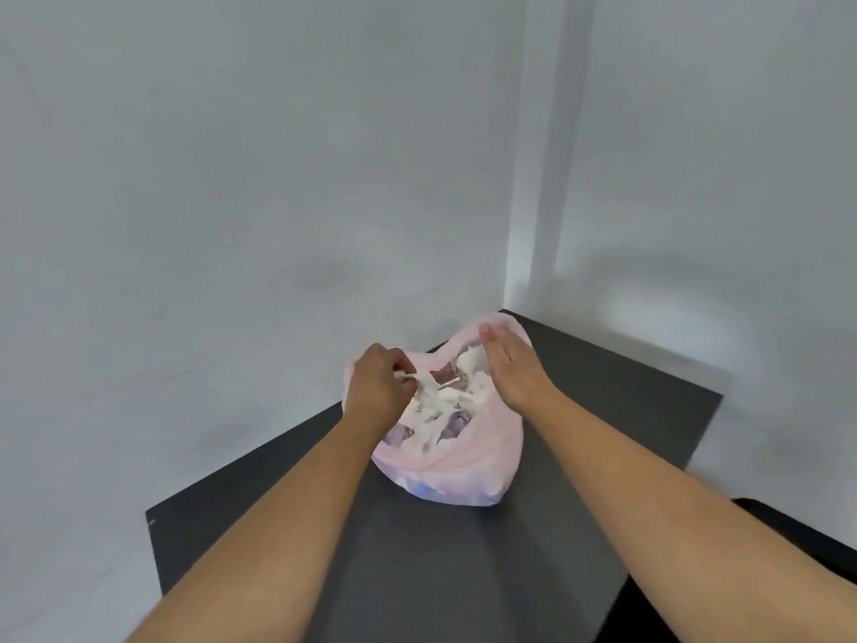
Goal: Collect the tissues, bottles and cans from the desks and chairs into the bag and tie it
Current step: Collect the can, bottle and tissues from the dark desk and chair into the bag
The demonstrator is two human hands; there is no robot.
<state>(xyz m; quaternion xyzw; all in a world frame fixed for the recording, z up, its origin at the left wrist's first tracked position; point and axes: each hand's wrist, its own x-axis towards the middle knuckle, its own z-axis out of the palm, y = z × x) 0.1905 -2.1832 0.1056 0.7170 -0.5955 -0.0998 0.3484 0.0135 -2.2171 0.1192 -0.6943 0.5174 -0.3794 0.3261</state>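
Two bare forearms are seen reaching out over the dark surface (417, 573), and the pink bag (463, 475) is found sitting on it toward the far corner, mouth open. Crumpled white tissues (438, 403) are piled inside. A whitish strip (419, 377) at the mouth (bag handle or tissue, it cannot be told) is pinched in the curled fingers of the left hand (378, 387). The right hand (510, 368) is held flat, fingers straight and together, against the bag's far right rim. Beyond, a pale wall (232, 178) is seen

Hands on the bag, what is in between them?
In the head view, white tissues and something coppery sit in the open pink bag between the left hand and right hand.
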